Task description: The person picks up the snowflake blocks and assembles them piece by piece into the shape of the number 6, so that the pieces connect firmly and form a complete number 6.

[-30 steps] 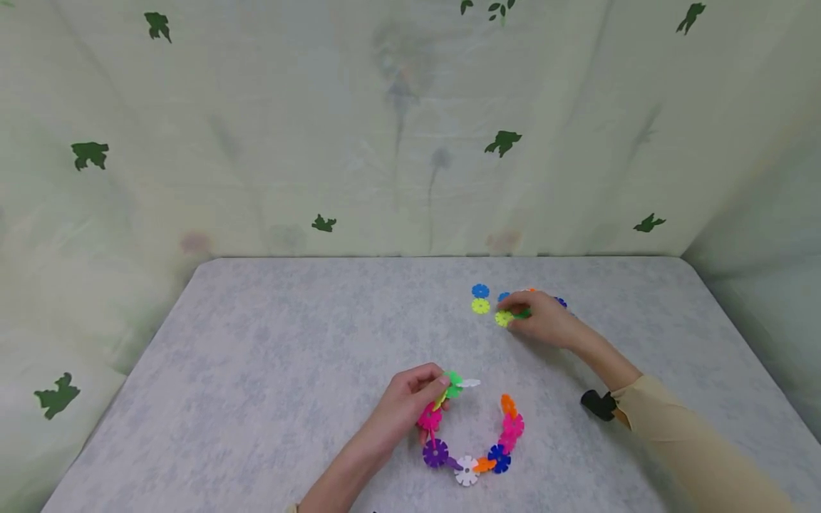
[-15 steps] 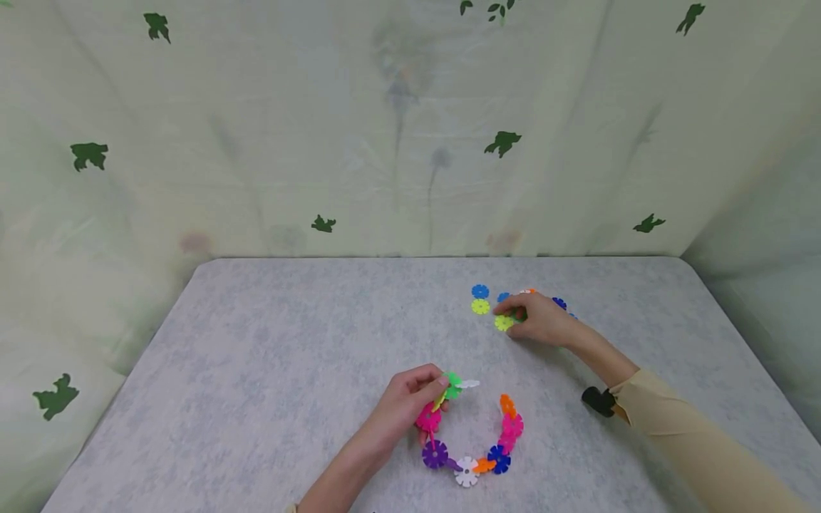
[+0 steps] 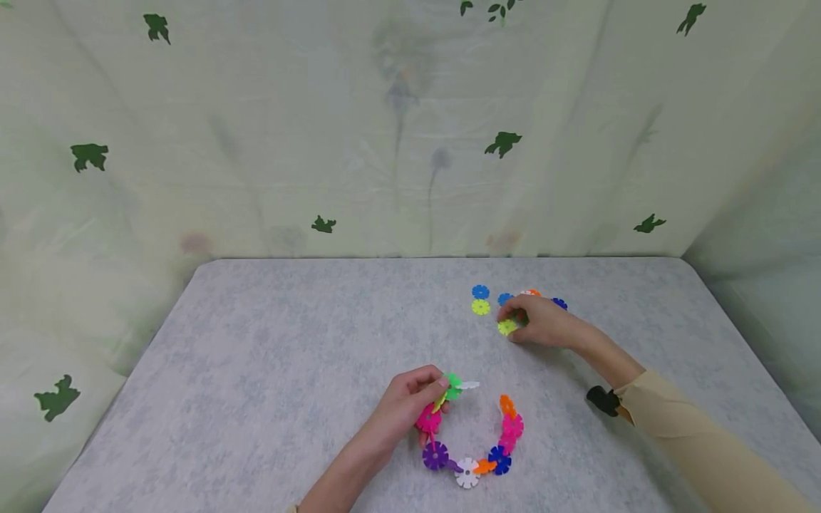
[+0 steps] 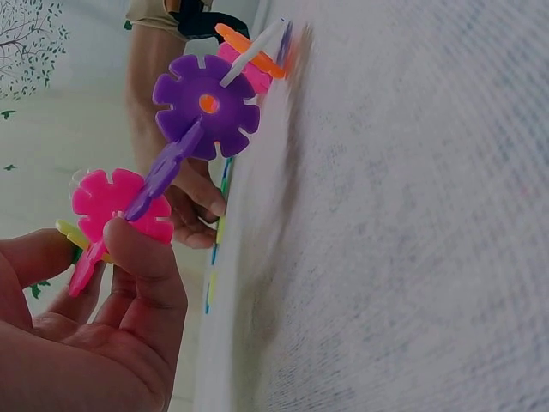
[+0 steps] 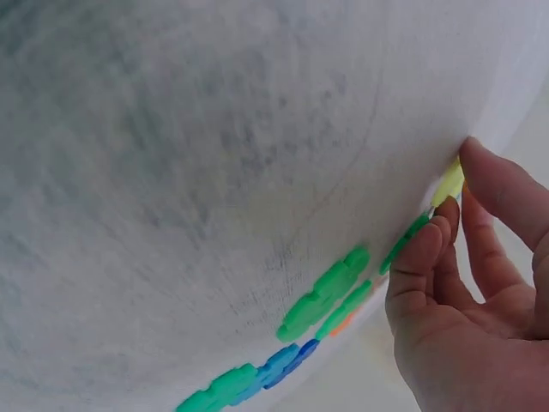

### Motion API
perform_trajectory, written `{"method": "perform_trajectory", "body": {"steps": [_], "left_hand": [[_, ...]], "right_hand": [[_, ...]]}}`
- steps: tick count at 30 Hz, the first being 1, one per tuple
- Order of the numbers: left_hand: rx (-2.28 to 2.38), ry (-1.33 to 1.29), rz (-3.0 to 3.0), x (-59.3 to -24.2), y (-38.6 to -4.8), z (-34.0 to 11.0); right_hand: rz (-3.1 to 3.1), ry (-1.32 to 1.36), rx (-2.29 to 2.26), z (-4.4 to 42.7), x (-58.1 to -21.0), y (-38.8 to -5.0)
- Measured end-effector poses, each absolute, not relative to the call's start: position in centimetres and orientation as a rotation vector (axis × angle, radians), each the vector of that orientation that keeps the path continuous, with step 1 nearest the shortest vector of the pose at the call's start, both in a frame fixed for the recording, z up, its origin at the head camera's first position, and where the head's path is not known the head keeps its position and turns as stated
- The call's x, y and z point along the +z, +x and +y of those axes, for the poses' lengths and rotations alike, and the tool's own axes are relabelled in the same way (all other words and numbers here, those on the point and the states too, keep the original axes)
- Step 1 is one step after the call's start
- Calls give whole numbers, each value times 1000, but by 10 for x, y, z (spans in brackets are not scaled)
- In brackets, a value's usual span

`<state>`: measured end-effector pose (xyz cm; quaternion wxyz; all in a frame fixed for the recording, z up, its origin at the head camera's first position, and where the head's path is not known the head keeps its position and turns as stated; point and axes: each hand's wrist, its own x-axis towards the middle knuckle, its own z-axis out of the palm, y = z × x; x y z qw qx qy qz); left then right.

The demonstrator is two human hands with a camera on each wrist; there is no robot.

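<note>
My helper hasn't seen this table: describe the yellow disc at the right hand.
On the grey table, find the right hand, toward the far side. The notched yellow disc is the one that hand touches; the other yellow disc, farther left, lies untouched.

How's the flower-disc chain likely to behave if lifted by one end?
The chain should be light, since its pieces look like thin plastic. The purple disc probably stays stiff: its petals look flat. Joints may twist or pop apart, as pieces meet only at edge slots.
</note>
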<state>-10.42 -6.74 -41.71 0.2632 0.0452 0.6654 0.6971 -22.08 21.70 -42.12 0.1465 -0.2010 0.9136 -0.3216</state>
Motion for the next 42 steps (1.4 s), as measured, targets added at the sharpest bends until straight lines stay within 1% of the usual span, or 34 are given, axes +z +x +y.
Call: {"method": "perform_trajectory", "body": {"steps": [7,12,23,30,35,42], "left_hand": [[1886,114,1793,-417,-105,-67],[1879,120,1800,-417,-104,-68],[1883,123,1814,-419,-105,-68],[1853,115,1889,-419,-105,-66],[1835,138,1947,-419,-104,-65],[1864,185,1939,-418,-103,-66]], "right_hand": [[2630,-601,-965,219,-424,-221],[2643,-554,-980,221,-424,-218],[2678,-509,-1029,227,-418,-201],[2742,-439,-1111,221,-406,-171],[2718,-371,-1275,210,-393,-143],[2640,-244,-1511,193,-385,-108]]}}
